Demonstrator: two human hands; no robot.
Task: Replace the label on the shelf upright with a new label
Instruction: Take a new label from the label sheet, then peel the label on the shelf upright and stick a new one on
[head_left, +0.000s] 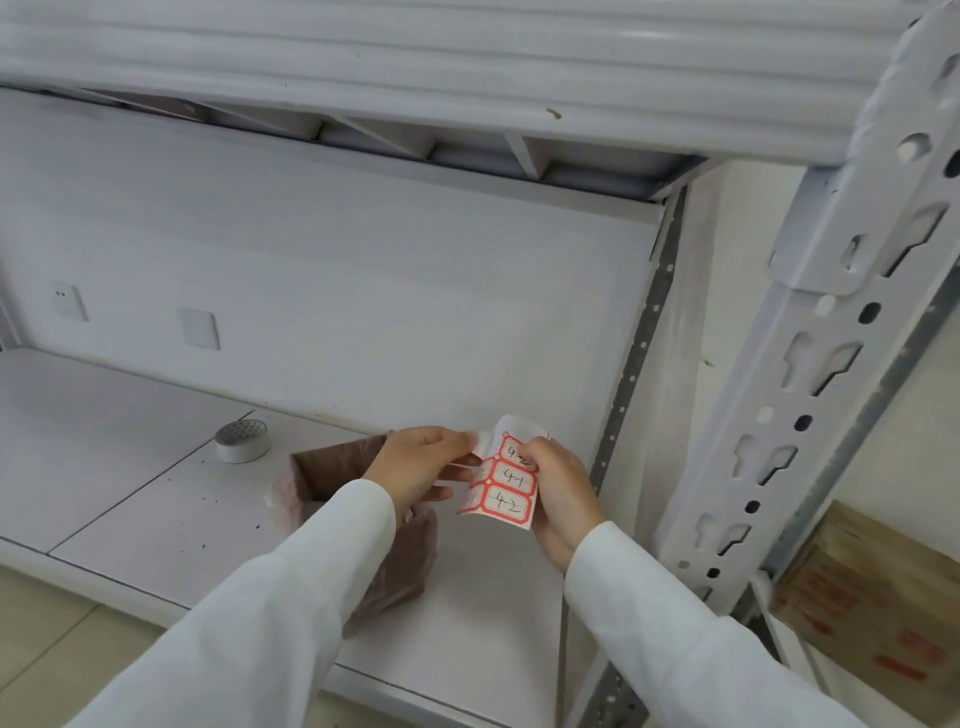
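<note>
A small sheet of red-bordered labels (506, 486), handwritten "4-1" and "4-2", is held upright between both hands above the shelf board. My right hand (561, 493) grips its right edge. My left hand (423, 465) pinches the sheet's upper left part, which curls back. The white slotted shelf upright (810, 364) rises to the right of my hands, with no label visible on its face.
A brown box lined with a thin plastic bag (332, 478) stands on the white shelf board (130, 467) under my left arm. A roll of white tape (242, 440) lies behind it. Cardboard boxes (878, 597) sit low right, beyond the upright. A shelf beam (415, 67) runs overhead.
</note>
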